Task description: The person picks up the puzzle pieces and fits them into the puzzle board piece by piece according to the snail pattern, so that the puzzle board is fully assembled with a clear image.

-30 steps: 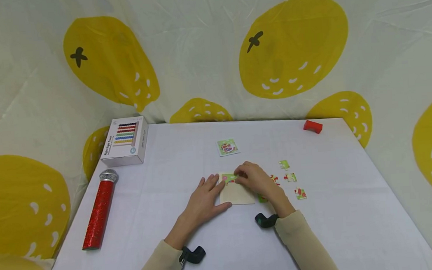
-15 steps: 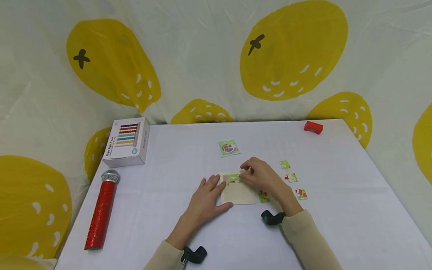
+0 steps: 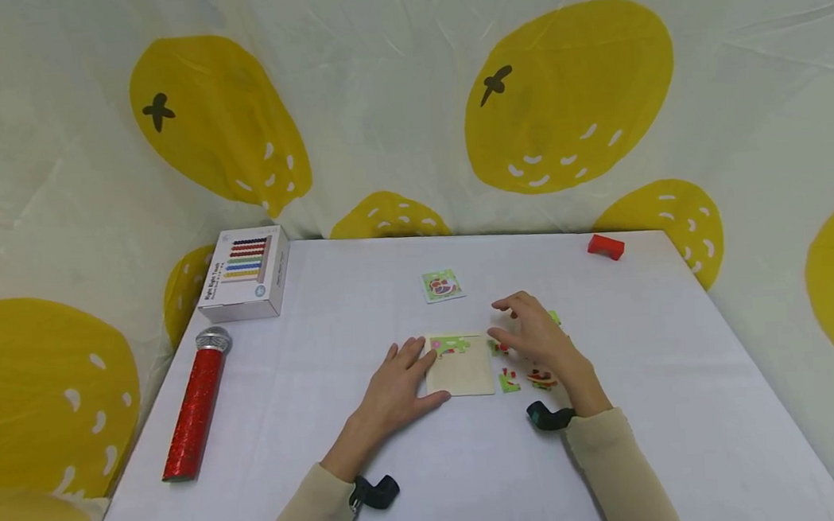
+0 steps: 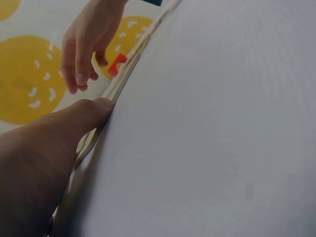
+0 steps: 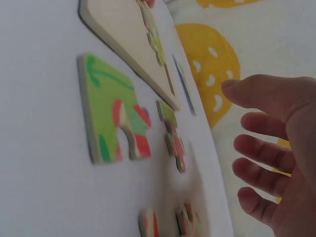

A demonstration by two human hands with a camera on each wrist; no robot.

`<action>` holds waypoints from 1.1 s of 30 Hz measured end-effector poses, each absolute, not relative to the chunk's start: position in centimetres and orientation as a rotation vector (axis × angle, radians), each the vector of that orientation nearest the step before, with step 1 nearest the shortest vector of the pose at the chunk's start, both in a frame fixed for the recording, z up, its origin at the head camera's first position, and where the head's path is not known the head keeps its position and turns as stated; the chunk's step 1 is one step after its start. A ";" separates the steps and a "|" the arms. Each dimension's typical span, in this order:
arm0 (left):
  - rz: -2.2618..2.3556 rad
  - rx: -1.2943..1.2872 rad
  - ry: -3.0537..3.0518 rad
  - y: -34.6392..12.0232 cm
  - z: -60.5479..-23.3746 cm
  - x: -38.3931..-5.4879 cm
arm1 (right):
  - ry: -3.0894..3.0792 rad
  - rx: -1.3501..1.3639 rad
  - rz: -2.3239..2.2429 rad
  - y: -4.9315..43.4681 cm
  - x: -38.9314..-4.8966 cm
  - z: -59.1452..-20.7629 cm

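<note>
My left hand (image 3: pixel 396 385) rests with fingers spread along the left edge of a pale wooden puzzle board (image 3: pixel 467 377). In the left wrist view, its thumb (image 4: pixel 91 113) touches the board's edge. Green puzzle pieces (image 3: pixel 458 343) lie joined along the board's top row. My right hand (image 3: pixel 545 340) hovers with fingers loosely bent just right of the board, holding nothing. Below and around it are several loose red-and-green pieces, partly hidden by the hand. One green piece with a cut-out (image 5: pixel 106 108) shows large in the right wrist view, beside the board.
A small picture card (image 3: pixel 442 285) lies behind the board. At the table's left are a white box (image 3: pixel 242 275) and a red glittery toy microphone (image 3: pixel 195 409). A red arched block (image 3: pixel 606 246) sits at the back right.
My right hand has released a piece in the board's top row and moved right, its fingers opening. This uncovers loose pieces beside the board. My left hand stays still on the board.
</note>
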State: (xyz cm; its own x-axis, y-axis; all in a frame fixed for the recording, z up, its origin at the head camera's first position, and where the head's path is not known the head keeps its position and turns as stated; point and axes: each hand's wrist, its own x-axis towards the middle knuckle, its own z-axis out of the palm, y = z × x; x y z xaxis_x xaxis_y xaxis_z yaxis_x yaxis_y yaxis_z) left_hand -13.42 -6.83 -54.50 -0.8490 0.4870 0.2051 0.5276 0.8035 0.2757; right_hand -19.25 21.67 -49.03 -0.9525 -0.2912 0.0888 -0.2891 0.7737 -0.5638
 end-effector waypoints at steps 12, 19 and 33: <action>-0.478 -0.803 -2.882 -6.9 -54.6 -13.4 | 2.959 -0.293 -0.980 25.6 -20.2 -50.1; -0.489 -0.801 -2.877 -7.0 -54.7 -13.4 | 2.919 -0.200 -1.002 27.8 -20.3 -50.5; -0.490 -0.812 -2.859 -7.0 -54.5 -13.4 | 2.838 -0.075 -0.968 30.7 -20.1 -50.8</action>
State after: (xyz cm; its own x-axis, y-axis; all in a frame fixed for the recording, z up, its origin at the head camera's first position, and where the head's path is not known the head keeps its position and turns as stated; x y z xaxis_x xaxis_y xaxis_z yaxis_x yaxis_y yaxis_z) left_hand -13.36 -6.98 -54.54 -0.8470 0.4884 0.2099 0.5304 0.8027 0.2727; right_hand -20.11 30.73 -50.84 -0.9886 -0.0930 -0.1182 -0.0014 0.7916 -0.6111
